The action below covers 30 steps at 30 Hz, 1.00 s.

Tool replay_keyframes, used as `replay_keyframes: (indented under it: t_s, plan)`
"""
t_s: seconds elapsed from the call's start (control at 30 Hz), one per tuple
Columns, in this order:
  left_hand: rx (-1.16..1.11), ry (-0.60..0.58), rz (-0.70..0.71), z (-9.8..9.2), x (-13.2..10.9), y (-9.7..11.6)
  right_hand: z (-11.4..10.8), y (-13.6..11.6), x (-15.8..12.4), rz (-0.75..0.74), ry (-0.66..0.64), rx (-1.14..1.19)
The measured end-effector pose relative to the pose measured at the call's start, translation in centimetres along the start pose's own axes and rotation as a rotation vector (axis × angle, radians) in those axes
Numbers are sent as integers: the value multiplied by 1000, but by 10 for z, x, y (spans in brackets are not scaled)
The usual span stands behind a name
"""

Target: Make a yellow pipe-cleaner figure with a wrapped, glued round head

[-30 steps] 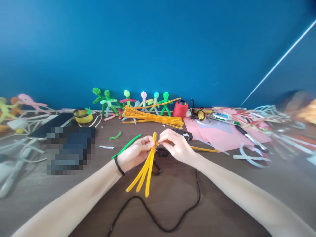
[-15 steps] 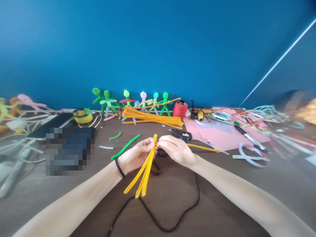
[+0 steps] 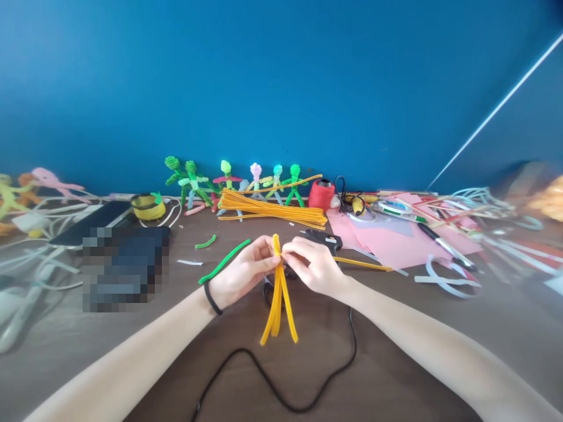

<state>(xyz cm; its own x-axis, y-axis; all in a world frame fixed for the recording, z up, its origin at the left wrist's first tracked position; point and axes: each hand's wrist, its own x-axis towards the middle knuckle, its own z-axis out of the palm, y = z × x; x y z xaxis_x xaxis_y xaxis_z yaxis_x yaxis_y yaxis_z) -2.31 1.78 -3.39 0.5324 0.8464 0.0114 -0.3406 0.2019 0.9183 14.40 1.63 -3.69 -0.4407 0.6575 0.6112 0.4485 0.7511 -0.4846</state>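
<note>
Several yellow pipe cleaners [image 3: 277, 299] hang in a bunch from my two hands, their loose ends pointing down and slightly spread. My left hand [image 3: 250, 264] pinches the bunch near its top, where a short folded end sticks up. Closed against the same spot from the right, my right hand [image 3: 314, 264] grips the pipe cleaners at the joint; its fingertips partly cover what they hold. One more yellow pipe cleaner [image 3: 363, 264] shows to the right of my right hand, and a green pipe cleaner [image 3: 225, 261] lies beside my left wrist.
Behind my hands lie a bundle of yellow pipe cleaners [image 3: 268, 209] and a black glue gun [image 3: 323, 238]. Pipe-cleaner figures [image 3: 295, 184] stand along the blue wall. A red thread spool [image 3: 321, 194], pink paper [image 3: 391, 249], a marker [image 3: 446, 247] and a black cord [image 3: 303, 408] are around.
The hanging ends of the yellow bunch have swung from lower left to nearly straight down. Both hands keep about the same place, with the left turned slightly.
</note>
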Motion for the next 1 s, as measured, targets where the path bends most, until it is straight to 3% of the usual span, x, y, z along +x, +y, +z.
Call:
replay_keyframes:
  t_s: [0.3,0.67,0.8,1.0]
  plan:
    - [367,73,165,4,-2,7,-7,-7,8,298,-101,310]
    - [887,250,534,12,-13,14,-13,-12,17,586,-192,783]
    - [821,360,486,14,-14,12,-15,-13,17,571,-176,782]
    - [642,333,300,18,-12,14,-15,-15,12,396,-76,495]
